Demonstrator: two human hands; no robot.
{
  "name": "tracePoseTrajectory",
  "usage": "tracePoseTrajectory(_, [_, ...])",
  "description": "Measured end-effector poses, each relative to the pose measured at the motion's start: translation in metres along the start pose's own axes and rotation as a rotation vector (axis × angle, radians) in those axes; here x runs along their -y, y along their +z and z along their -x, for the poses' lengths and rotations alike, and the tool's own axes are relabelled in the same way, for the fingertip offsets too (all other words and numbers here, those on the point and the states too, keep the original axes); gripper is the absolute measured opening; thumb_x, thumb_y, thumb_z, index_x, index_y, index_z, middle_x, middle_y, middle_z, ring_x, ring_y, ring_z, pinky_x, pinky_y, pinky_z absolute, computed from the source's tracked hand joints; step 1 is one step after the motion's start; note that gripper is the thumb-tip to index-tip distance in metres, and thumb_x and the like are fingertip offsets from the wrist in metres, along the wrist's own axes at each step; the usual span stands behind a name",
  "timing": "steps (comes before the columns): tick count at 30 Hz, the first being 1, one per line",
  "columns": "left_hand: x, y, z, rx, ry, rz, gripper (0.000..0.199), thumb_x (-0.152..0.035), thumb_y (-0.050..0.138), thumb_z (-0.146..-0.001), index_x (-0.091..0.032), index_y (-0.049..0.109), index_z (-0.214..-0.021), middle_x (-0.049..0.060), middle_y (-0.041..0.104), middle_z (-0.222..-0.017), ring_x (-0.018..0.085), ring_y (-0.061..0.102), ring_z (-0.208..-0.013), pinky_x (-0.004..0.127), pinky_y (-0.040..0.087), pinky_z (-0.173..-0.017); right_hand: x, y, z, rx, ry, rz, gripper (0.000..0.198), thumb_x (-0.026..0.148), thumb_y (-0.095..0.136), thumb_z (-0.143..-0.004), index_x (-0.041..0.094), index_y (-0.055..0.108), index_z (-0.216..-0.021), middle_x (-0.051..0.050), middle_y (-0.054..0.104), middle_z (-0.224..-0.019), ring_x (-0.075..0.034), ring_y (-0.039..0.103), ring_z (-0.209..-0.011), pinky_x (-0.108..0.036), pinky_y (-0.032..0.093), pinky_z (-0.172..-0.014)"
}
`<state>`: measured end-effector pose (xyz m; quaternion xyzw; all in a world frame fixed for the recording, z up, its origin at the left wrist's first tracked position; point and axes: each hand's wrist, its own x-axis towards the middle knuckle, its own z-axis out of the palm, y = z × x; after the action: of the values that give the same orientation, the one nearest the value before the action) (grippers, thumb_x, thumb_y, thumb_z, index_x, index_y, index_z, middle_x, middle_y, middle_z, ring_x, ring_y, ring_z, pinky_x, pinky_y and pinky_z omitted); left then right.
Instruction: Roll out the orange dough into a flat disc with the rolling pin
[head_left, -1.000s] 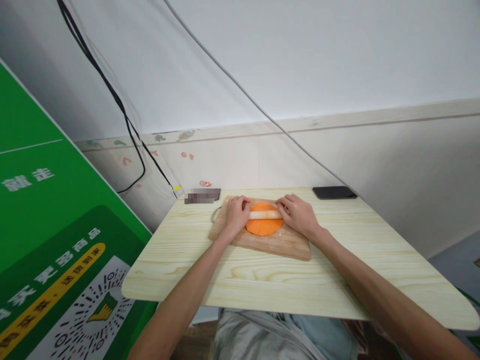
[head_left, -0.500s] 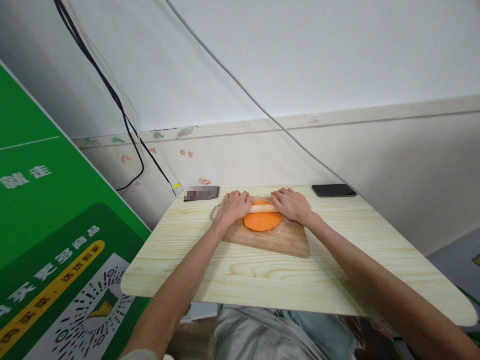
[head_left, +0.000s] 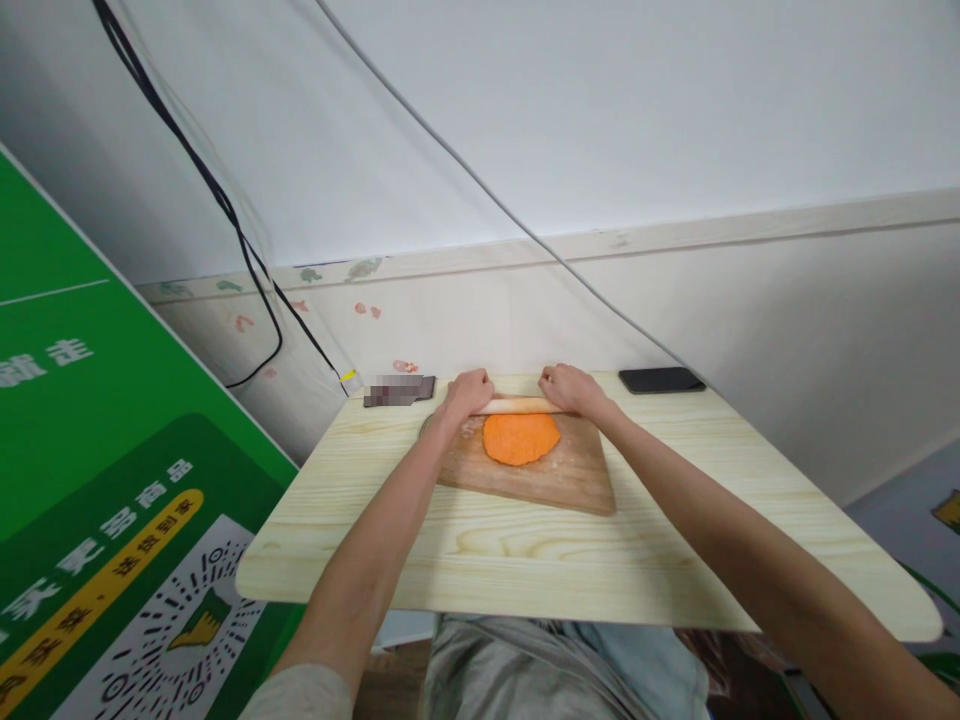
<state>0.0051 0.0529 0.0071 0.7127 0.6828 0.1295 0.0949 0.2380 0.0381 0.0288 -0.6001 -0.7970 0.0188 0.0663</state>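
Observation:
A pale wooden rolling pin (head_left: 517,405) lies crosswise at the far side of a wooden cutting board (head_left: 540,490). My left hand (head_left: 471,390) is closed round its left end, and my right hand (head_left: 568,386) round the right end. Just on the near side of the pin, a flat, roughly oval sheet of orange dough (head_left: 520,438) rests on the board. Whitish flour-like traces show on the wood around it. My fingers hide both ends of the pin.
The board sits on a light wood-grain table (head_left: 480,560) against the wall. A black phone (head_left: 661,380) lies at the back right, and a dark, partly blurred flat object (head_left: 427,388) at the back left. Black cables (head_left: 225,205) hang at left beside a green printed panel (head_left: 45,240).
Both hands have moved away from me with the rolling pin, from over the dough to its far edge. My fingers have curled from lying flat to gripping. More of the dough shows.

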Motion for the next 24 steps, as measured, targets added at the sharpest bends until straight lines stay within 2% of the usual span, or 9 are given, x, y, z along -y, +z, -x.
tracePoseTrajectory(8, [0.004,0.004,-0.008,-0.04,-0.001,0.028,0.034,-0.022,0.051,-0.1,-0.016,0.08,-0.117,0.018,0.08,-0.126,0.027,0.074,-0.117,0.034,0.053,-0.1,-0.003,0.002,-0.012,-0.025,0.046,-0.016,0.044,0.029,0.043,-0.106,0.013,0.08,-0.123,-0.02,0.08,-0.125,-0.029,0.075,-0.112,-0.034,0.053,-0.09])
tracePoseTrajectory(12, [0.004,0.005,-0.008,-0.058,0.004,0.031,0.035,-0.022,0.049,-0.101,-0.015,0.08,-0.116,0.02,0.079,-0.125,0.029,0.073,-0.115,0.036,0.052,-0.1,0.0,-0.001,-0.008,-0.034,0.049,-0.009,0.043,0.028,0.042,-0.107,0.013,0.08,-0.123,-0.02,0.079,-0.124,-0.03,0.073,-0.113,-0.035,0.053,-0.093])
tracePoseTrajectory(15, [0.005,0.008,0.001,-0.073,0.03,0.029,0.036,-0.022,0.046,-0.102,-0.017,0.08,-0.115,0.019,0.078,-0.127,0.029,0.07,-0.119,0.039,0.05,-0.106,0.005,0.0,0.007,-0.076,0.045,0.023,0.045,0.029,0.041,-0.108,0.014,0.077,-0.129,-0.023,0.074,-0.131,-0.034,0.067,-0.123,-0.041,0.052,-0.098])
tracePoseTrajectory(19, [0.012,0.015,0.028,-0.128,0.213,0.024,0.036,-0.022,0.045,-0.103,-0.02,0.078,-0.118,0.015,0.075,-0.128,0.028,0.062,-0.128,0.042,0.043,-0.117,0.014,0.008,0.043,-0.2,0.039,0.098,0.045,0.033,0.042,-0.109,0.018,0.072,-0.139,-0.021,0.067,-0.143,-0.037,0.059,-0.131,-0.048,0.05,-0.104])
tracePoseTrajectory(24, [0.02,0.019,0.061,-0.198,0.37,0.038,0.038,-0.023,0.046,-0.104,-0.023,0.073,-0.13,0.012,0.073,-0.132,0.027,0.061,-0.128,0.042,0.04,-0.121,0.025,0.021,0.08,-0.31,0.049,0.111,0.047,0.031,0.04,-0.109,0.018,0.069,-0.144,-0.021,0.064,-0.152,-0.035,0.056,-0.137,-0.049,0.043,-0.113])
